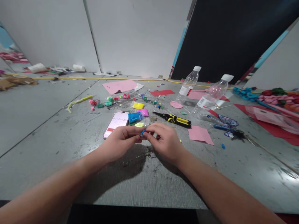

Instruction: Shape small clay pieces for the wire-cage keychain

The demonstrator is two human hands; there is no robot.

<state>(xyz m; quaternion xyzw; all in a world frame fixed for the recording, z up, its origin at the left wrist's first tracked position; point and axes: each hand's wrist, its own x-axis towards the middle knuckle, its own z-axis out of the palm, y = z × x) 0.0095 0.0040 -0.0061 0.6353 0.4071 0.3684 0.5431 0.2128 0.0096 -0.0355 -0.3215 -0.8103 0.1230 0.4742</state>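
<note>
A small piece of blue modelling clay (142, 133) is pinched between my two hands above the table. My left hand (121, 140) presses it from the left with thumb and fingers. From the right, the thumb and fingertips of my right hand (164, 139) close on the same piece. Just behind my hands lie a blue clay packet (135, 117), a purple packet (143, 112) and a yellow packet (138, 105). A phone (118, 122) showing a timer lies behind my left hand. Below my hands, a twisted wire piece (150, 152) rests on the table.
Black-and-yellow pliers (174, 119) lie behind my right hand, beside a pink paper square (201, 135). Two clear bottles (190, 80) stand farther right. Small coloured clay pieces (109, 101) and wires are scattered toward the back. Red sheets (263, 123) lie at the right.
</note>
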